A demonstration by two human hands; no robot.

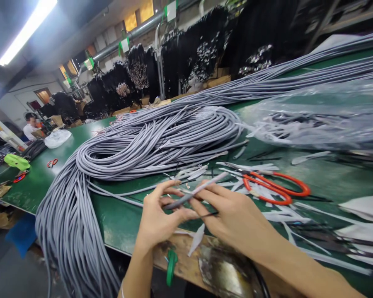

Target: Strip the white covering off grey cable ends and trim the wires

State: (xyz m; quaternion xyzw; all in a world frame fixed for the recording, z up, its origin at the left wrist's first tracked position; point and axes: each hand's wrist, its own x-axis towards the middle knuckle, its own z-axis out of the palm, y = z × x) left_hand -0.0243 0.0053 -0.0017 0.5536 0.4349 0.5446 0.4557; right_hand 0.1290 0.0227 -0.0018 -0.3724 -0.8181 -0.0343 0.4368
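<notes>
Between my hands, near the table's front edge, runs a grey cable (180, 201) with its end pointing up to the right. My left hand (160, 211) is curled around the cable, thumb below and fingers above. My right hand (225, 205) grips the same cable closer to its end, and a thin dark strip sticks out by its fingers. Red-handled scissors (275, 186) lie just beyond my right hand, among white scraps (236, 178). A large looped bundle of grey cables (136, 145) rests behind my hands, some hanging over the front edge.
A clear plastic bag (317, 120) of scraps lies at right on the green table (121, 227). Smaller red scissors (52, 163) and a bright green object (17, 161) are at left. Black cable bunches (189, 54) hang behind. A person (32, 126) is far left.
</notes>
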